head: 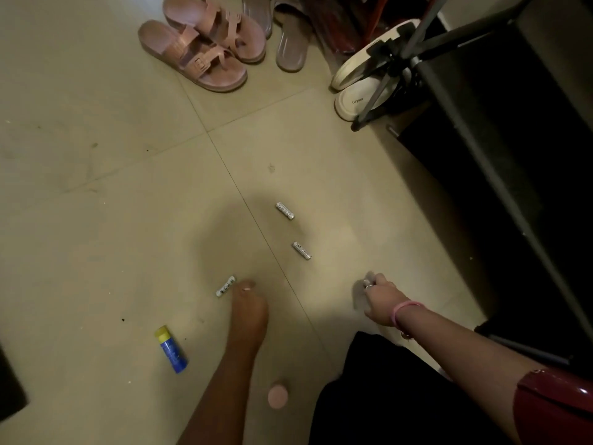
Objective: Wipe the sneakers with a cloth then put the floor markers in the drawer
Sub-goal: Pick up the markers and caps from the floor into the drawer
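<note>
Far left, at the bottom edge of the frame, a dark object (11, 385) cuts into view; I cannot tell what it is. Right of it, in the lower left, a blue tube with a yellow cap (171, 348) lies flat on the tiled floor (96, 220). Above it, at the top of the frame, a pair of pink buckled sandals (205, 46) sits on the floor, one partly over the other, with flat slippers (290, 43) just beside them.

My left hand (248, 308) comes up from the bottom centre, its fingers stretched out straight, the fingertip touching one end of a small white cylindrical floor marker (225, 285). It grips nothing. Near my left forearm, at the bottom, is a round pink cap-like thing (278, 396).

Across the tile seam, two more white floor markers lie apart from each other in the middle of the frame: the upper marker (285, 210) and the lower marker (302, 250), both angled the same way.

Further right, my right hand (380, 292) is curled low over the floor, pinching something small and pale; too blurred to name. A pink band (405, 311) circles that wrist.

Upper right, white sandals (362, 88) rest under a black tripod leg (382, 91), next to dark furniture (497, 155).
</note>
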{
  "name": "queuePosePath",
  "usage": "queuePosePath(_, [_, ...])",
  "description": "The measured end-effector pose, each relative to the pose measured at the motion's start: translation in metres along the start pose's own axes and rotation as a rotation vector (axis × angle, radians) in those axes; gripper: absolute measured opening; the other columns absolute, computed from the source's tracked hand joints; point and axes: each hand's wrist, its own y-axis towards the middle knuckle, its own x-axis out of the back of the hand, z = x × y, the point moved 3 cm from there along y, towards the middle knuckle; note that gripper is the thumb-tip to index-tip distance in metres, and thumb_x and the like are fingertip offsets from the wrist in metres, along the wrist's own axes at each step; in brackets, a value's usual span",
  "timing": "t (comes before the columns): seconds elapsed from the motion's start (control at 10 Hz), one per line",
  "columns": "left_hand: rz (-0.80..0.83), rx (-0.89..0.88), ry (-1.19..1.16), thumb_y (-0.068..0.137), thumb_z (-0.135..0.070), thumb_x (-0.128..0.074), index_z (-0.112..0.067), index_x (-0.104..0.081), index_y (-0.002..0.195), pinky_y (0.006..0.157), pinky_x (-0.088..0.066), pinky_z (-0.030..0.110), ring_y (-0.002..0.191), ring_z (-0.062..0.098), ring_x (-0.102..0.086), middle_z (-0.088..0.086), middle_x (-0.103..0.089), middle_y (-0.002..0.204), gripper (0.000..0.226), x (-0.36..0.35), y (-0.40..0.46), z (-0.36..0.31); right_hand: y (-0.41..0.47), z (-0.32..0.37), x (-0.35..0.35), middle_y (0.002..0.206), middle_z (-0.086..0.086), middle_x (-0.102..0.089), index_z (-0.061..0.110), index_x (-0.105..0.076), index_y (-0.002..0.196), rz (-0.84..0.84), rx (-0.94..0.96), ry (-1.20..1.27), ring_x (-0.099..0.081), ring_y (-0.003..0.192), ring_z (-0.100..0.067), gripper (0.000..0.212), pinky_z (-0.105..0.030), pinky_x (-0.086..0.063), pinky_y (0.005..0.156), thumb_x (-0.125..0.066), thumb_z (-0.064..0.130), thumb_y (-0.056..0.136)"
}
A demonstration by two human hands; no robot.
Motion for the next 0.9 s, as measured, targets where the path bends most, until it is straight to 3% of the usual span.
queuePosePath(0.1, [-0.261,0.033,0.055,0.090,-0.014,-0.063,0.010,-0.051,0.115,0.085,-0.044,0.047,0.106,0.049,-0.049,0.031,-0.048,0.113,0.037,0.043,0.025,0.025,0.003,0.012,0.003,0.134,-0.015,-0.040,0.012,-0.050,0.119,-0.018,0.099,-0.077,-0.055,0.108,-0.031,0.033,-0.034,-0.045,0.083,-0.056,0.025,0.089])
queuePosePath(0.2, [-0.077,0.077,0.258,0.088,-0.030,-0.068,0.005,-0.048,0.123,0.087,-0.043,0.050,0.110,0.046,-0.046,0.027,-0.045,0.119,0.053,0.048,0.036,0.040,-0.001,0.017,0.009,0.117,-0.011,-0.054,0.027,-0.050,0.107,-0.153,0.184,-0.117,-0.059,0.090,-0.023,0.019,-0.033,-0.044,0.074,-0.050,0.023,0.088])
queuePosePath(0.3, [0.087,0.023,0.419,0.096,-0.033,-0.055,0.000,-0.040,0.136,0.095,-0.041,0.046,0.118,0.043,-0.044,0.024,-0.042,0.131,0.055,0.047,0.045,0.046,-0.004,0.025,0.020,0.100,0.001,-0.059,0.027,-0.053,0.095,-0.320,0.188,0.011,-0.056,0.092,-0.024,0.010,-0.030,-0.038,0.076,-0.050,0.023,0.086])
queuePosePath(0.4, [0.063,0.027,0.315,0.100,-0.031,-0.046,-0.001,-0.044,0.134,0.097,-0.040,0.044,0.120,0.040,-0.045,0.021,-0.045,0.133,0.046,0.044,0.047,0.041,-0.003,0.035,0.032,0.095,0.006,-0.053,0.018,-0.054,0.094,-0.340,0.200,0.090,-0.054,0.099,-0.024,0.005,-0.018,-0.030,0.075,-0.051,0.016,0.091])
queuePosePath(0.5, [-0.033,0.006,0.089,0.100,-0.025,-0.043,0.001,-0.058,0.104,0.084,-0.040,0.040,0.105,0.041,-0.053,0.023,-0.059,0.107,0.031,0.048,0.048,0.034,0.008,0.061,0.054,0.117,-0.006,-0.049,0.009,-0.051,0.116,-0.352,0.341,0.261,-0.051,0.108,-0.025,0.030,-0.017,-0.034,0.082,-0.053,0.003,0.086])
queuePosePath(0.6, [-0.043,0.016,0.023,0.101,-0.031,-0.036,-0.007,-0.055,0.084,0.075,-0.037,0.036,0.092,0.036,-0.056,0.013,-0.058,0.086,0.035,0.053,0.046,0.022,0.015,0.078,0.069,0.122,-0.009,-0.041,0.012,-0.044,0.123,-0.319,0.376,0.275,-0.048,0.105,-0.029,0.041,-0.030,-0.040,0.088,-0.048,0.000,0.085])
queuePosePath(0.7, [-0.075,-0.009,0.098,0.102,-0.037,-0.030,-0.012,-0.049,0.073,0.071,-0.034,0.033,0.080,0.031,-0.054,0.003,-0.052,0.074,0.042,0.059,0.048,0.003,0.021,0.100,0.086,0.119,-0.012,-0.038,0.011,-0.042,0.125,-0.378,0.302,0.088,-0.046,0.102,-0.032,0.038,-0.036,-0.038,0.085,-0.040,0.006,0.088])
queuePosePath(0.8, [-0.125,-0.036,0.106,0.101,-0.043,-0.032,-0.015,-0.047,0.072,0.071,-0.035,0.033,0.079,0.029,-0.053,0.003,-0.052,0.077,0.043,0.062,0.058,-0.016,0.024,0.110,0.090,0.123,-0.012,-0.038,0.016,-0.034,0.138,-0.464,0.279,-0.031,-0.047,0.107,-0.031,0.046,-0.036,-0.037,0.085,-0.039,0.016,0.092])
queuePosePath(0.9, [-0.195,-0.154,0.152,0.097,-0.049,-0.044,-0.013,-0.059,0.088,0.071,-0.037,0.032,0.082,0.025,-0.052,0.004,-0.053,0.090,0.041,0.062,0.075,-0.049,0.028,0.117,0.085,0.132,-0.011,-0.040,0.020,-0.027,0.145,-0.420,0.315,-0.197,-0.051,0.110,-0.031,0.046,-0.038,-0.038,0.087,-0.032,0.019,0.100])
